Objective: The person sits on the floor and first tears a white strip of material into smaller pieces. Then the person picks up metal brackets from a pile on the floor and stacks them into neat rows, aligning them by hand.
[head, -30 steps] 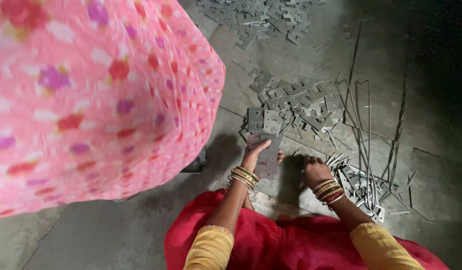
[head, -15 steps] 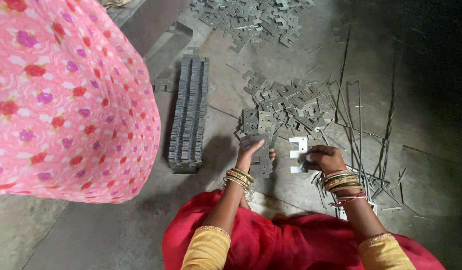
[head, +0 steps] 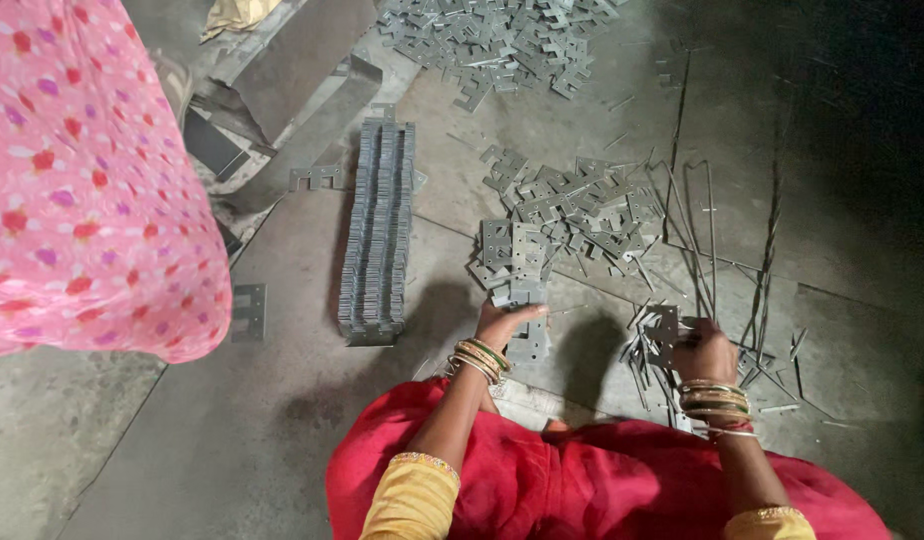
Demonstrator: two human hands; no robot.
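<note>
Left hand (head: 502, 325) gripping grey metal plates (head: 527, 300), right hand (head: 704, 352) closed on small bracket (head: 664, 325), long plate stack (head: 379, 235) beside

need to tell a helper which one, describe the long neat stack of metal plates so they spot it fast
Start at the pink flowered cloth on the left. Just right of it, on the grey floor, lies the stack of plates. Unlike the loose scattered pile, its plates stand packed in one long straight row.

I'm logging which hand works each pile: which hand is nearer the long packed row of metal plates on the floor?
Left. The left hand lies just right of the packed row; the right hand is farther right, by the thin strips.
</note>
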